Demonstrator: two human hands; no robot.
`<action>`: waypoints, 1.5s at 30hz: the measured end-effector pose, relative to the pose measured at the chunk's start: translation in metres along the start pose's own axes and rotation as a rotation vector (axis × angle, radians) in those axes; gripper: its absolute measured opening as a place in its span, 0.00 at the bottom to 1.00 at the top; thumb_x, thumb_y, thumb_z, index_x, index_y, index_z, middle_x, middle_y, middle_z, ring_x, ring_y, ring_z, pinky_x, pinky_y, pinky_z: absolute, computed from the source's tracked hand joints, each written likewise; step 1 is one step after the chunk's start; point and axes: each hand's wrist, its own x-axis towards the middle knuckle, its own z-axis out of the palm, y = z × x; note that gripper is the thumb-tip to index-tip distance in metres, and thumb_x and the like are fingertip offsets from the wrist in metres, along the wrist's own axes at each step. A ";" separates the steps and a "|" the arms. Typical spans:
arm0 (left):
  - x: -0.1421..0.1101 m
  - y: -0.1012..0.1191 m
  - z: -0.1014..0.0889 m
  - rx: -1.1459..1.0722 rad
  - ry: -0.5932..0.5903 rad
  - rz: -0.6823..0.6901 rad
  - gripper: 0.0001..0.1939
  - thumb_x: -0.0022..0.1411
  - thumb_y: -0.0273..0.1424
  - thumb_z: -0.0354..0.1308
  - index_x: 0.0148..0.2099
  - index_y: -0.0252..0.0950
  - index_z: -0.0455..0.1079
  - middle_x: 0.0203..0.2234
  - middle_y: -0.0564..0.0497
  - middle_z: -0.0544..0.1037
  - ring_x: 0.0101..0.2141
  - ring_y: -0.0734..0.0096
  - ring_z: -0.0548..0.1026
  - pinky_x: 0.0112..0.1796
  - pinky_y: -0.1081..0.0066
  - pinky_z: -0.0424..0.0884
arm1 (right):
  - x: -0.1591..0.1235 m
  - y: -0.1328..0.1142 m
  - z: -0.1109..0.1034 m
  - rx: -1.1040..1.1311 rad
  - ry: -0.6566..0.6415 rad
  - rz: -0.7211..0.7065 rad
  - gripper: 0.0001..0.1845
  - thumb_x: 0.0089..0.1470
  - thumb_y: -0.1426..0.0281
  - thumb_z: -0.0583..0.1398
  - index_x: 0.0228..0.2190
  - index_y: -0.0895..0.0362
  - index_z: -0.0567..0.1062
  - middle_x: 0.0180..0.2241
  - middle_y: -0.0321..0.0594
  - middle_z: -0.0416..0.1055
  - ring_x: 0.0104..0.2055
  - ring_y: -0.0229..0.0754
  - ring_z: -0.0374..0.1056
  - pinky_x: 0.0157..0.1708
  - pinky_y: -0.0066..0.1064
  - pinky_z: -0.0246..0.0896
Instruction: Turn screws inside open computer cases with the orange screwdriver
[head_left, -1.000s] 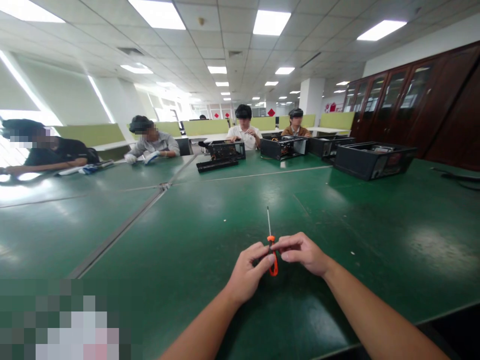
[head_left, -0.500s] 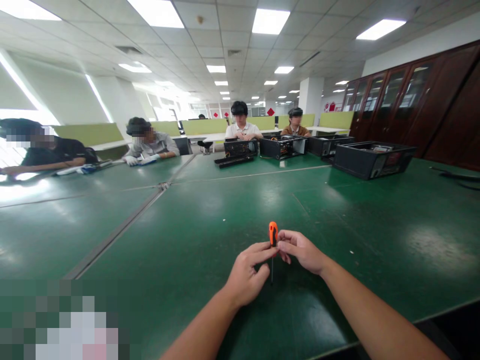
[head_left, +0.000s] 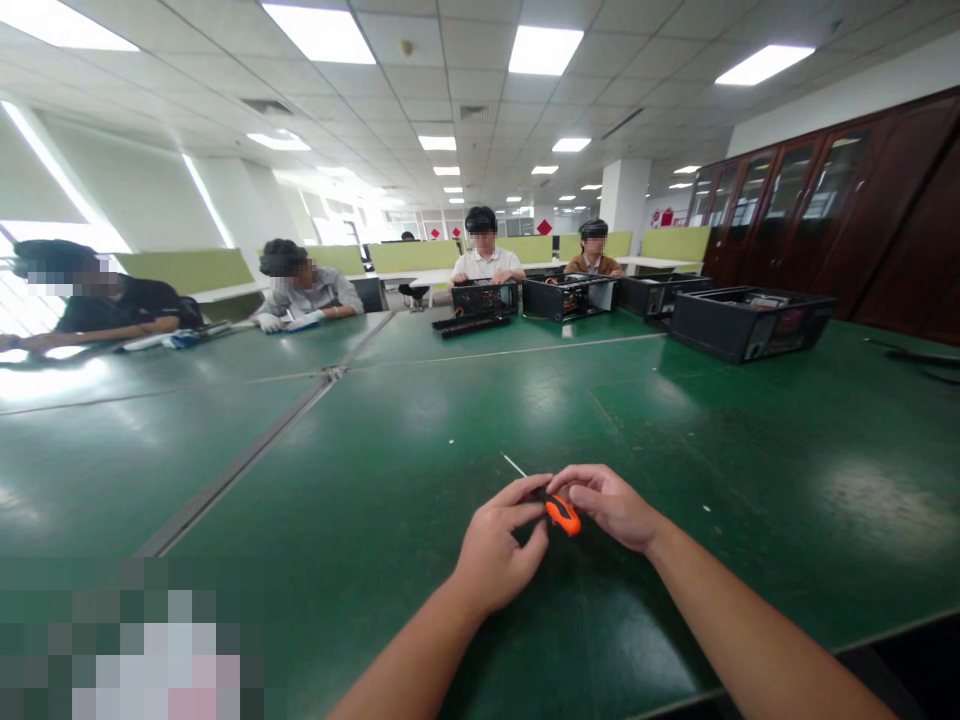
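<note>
The screwdriver has a handle of smooth orange plastic with black inlays, slightly glossy, and a thin shaft of bright bare metal that catches the light. The worktop is covered in a dark green mat, smooth and semi-glossy, with pale reflections of the ceiling lamps across it; a dull grey metal strip runs along the seam between its panels. The open computer cases at the far side look like matt black painted sheet metal. The cabinets on the right are dark reddish-brown polished wood with shiny glass door panes.
</note>
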 end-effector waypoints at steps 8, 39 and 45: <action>-0.001 -0.004 0.000 -0.019 0.033 -0.006 0.12 0.59 0.26 0.55 0.39 0.41 0.79 0.56 0.48 0.73 0.54 0.60 0.73 0.55 0.60 0.68 | 0.002 0.004 -0.001 -0.051 0.012 0.071 0.24 0.46 0.61 0.71 0.39 0.56 0.66 0.27 0.32 0.73 0.27 0.35 0.67 0.31 0.26 0.57; -0.001 0.005 -0.010 -0.082 -0.035 0.093 0.15 0.53 0.25 0.55 0.38 0.45 0.78 0.37 0.52 0.83 0.58 0.58 0.68 0.65 0.47 0.33 | 0.006 0.006 0.001 0.103 0.230 0.091 0.32 0.52 0.60 0.66 0.57 0.53 0.67 0.42 0.42 0.74 0.40 0.41 0.70 0.33 0.31 0.64; 0.000 -0.009 0.004 0.092 -0.011 -0.094 0.07 0.57 0.30 0.60 0.36 0.45 0.78 0.35 0.52 0.83 0.51 0.57 0.74 0.63 0.40 0.44 | 0.007 0.006 -0.006 -0.078 0.266 -0.034 0.18 0.50 0.61 0.68 0.41 0.55 0.79 0.37 0.40 0.73 0.34 0.38 0.66 0.32 0.29 0.61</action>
